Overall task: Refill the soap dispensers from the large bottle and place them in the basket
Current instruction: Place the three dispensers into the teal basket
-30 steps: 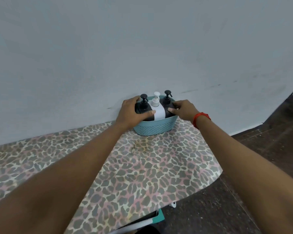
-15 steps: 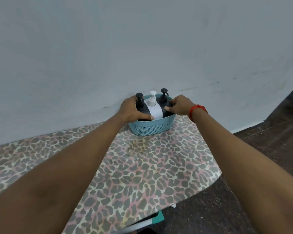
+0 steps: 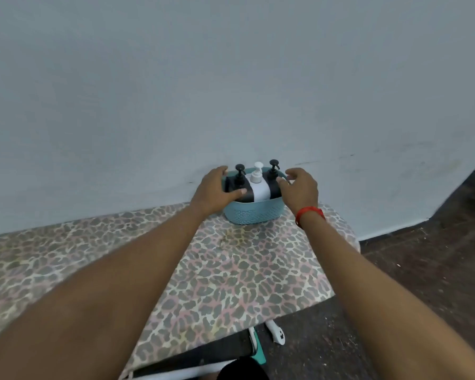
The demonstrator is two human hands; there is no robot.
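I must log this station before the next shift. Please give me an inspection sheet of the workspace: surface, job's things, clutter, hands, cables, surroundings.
Surface: table covered by a leopard-print cloth, with a faint stain near the basket.
Job's things: teal basket at the far edge by the wall; in it, upright, are the left black dispenser, the white dispenser and the right black dispenser. Large bottle not seen.
Clutter: nothing seen.
Hands: left hand grips the basket's left end, thumb on the left black dispenser; right hand has its fingers spread at the right end, contact unclear.
Cables: nothing seen.
Surroundings: pale wall, dark floor, white part below the table.
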